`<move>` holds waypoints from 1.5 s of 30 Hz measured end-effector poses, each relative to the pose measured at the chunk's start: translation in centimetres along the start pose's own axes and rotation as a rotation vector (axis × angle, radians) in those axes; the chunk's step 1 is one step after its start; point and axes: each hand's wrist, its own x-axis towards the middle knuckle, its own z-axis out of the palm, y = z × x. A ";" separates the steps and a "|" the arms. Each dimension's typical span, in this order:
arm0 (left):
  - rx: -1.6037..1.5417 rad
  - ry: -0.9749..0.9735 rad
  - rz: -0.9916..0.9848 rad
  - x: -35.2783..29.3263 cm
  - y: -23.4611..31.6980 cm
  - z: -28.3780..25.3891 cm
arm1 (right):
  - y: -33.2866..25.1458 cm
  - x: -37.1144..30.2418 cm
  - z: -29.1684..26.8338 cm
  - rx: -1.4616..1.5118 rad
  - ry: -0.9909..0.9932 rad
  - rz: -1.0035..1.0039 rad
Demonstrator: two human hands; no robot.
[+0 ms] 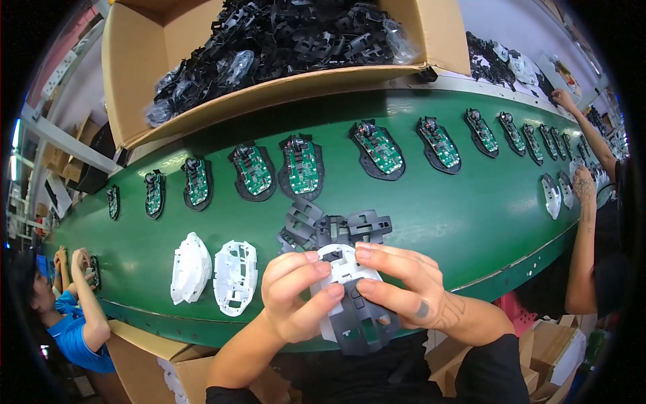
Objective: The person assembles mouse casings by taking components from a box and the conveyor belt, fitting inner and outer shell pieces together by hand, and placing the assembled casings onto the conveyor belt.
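Nearest me, the green desk's [464, 232] front edge curves just under the work. At that edge, my left fingers [291, 273] and right fingers [397, 268] grasp a white shell [345, 271], glossy and notched, a slotted matte-black cover [360, 313] over its near part. Black brackets [333, 230] crowd just beyond; loose shells [191, 269] sit left. I have open green rightward, bounded farther off by circuit boards [301, 168], then a cardboard box [131, 74].
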 end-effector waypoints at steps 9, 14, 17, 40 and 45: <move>-0.451 -0.038 -0.520 -0.2 -0.7 -0.6 | 0.3 0.2 -0.4 0.379 -0.187 0.284; -0.715 0.109 -0.934 -1.2 -1.0 -0.1 | 1.1 0.5 0.2 0.355 -0.274 0.290; -1.036 0.274 -1.191 -0.2 -0.1 0.0 | 0.6 0.5 0.6 0.415 -0.271 0.306; 0.012 -0.248 -0.488 0.7 -2.0 -2.1 | 3.1 2.8 -4.5 -0.656 -0.380 0.510; 0.010 -0.311 -0.379 0.8 -1.1 -0.8 | 3.2 3.1 -8.4 -0.717 -0.589 0.892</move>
